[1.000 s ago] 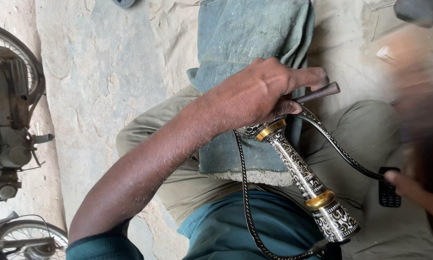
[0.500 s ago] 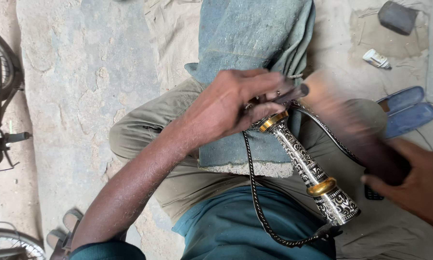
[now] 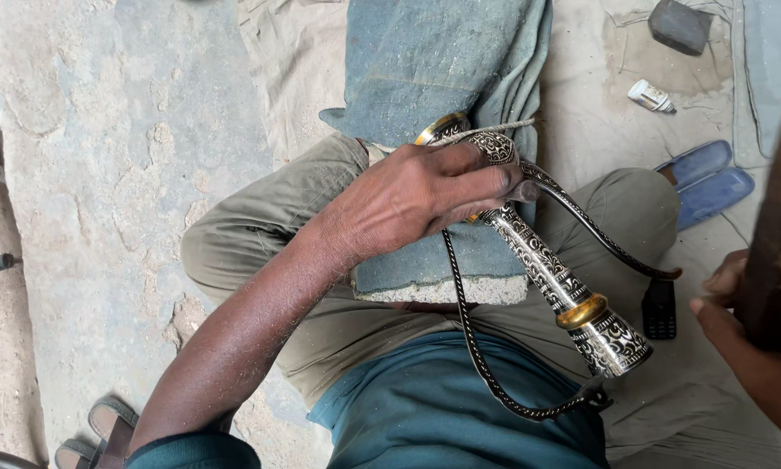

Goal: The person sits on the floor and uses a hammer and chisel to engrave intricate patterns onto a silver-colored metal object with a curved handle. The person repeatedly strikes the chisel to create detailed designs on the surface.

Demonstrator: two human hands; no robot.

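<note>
The engraved scabbard [image 3: 547,269] is gripped at its upper end by the closed left hand [image 3: 416,195], long axis slanting down-right over the lap, w/ right hand [image 3: 738,300] apart, grip not visible.

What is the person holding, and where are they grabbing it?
The left hand grips a silver engraved metal handle with brass rings near its upper end. The right hand appears to hold nothing.
</note>
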